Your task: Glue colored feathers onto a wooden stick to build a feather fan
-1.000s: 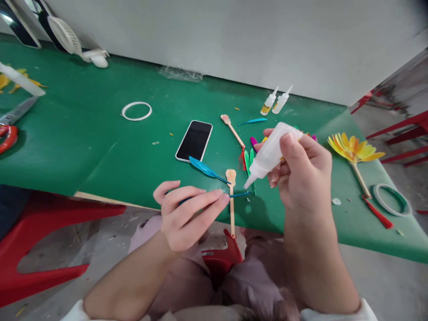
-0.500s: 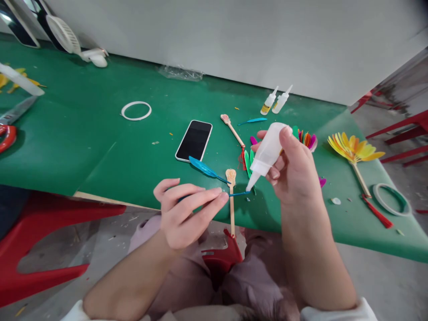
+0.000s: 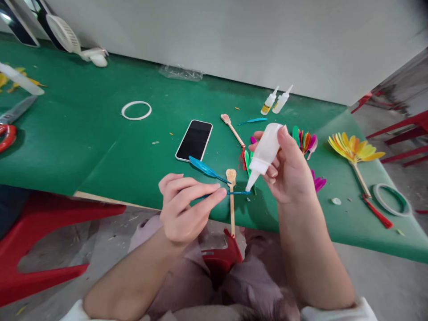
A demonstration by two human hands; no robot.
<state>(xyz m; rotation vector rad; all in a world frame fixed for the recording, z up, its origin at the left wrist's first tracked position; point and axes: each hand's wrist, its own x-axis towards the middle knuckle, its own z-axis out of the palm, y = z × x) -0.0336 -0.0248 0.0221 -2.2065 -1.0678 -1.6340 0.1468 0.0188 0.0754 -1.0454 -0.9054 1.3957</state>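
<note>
My left hand point(image 3: 189, 205) pinches a thin blue feather point(image 3: 238, 193) between thumb and fingers, its quill pointing right. In my right hand point(image 3: 289, 165) a white squeeze glue bottle point(image 3: 264, 149) is tilted down, its nozzle at the tip of the quill. Beneath lies a wooden stick point(image 3: 232, 209) with a rounded head, reaching over the table's front edge. A second blue feather point(image 3: 204, 168) rests between the phone and the stick's head. Green feathers point(image 3: 248, 161) lie partly hidden behind the bottle.
A phone point(image 3: 194, 140), another stick point(image 3: 233, 130) with a red tassel and two small bottles point(image 3: 274, 101) are farther back. To the right are a yellow feather fan point(image 3: 356, 151) and a tape roll point(image 3: 392, 200). Scissors point(image 3: 15, 117) lie at far left; a white ring point(image 3: 136, 110) sits nearer.
My right hand and the bottle have shifted slightly left. The left hand's fingers have moved a little on the feather, whose quill tip stays at the nozzle.
</note>
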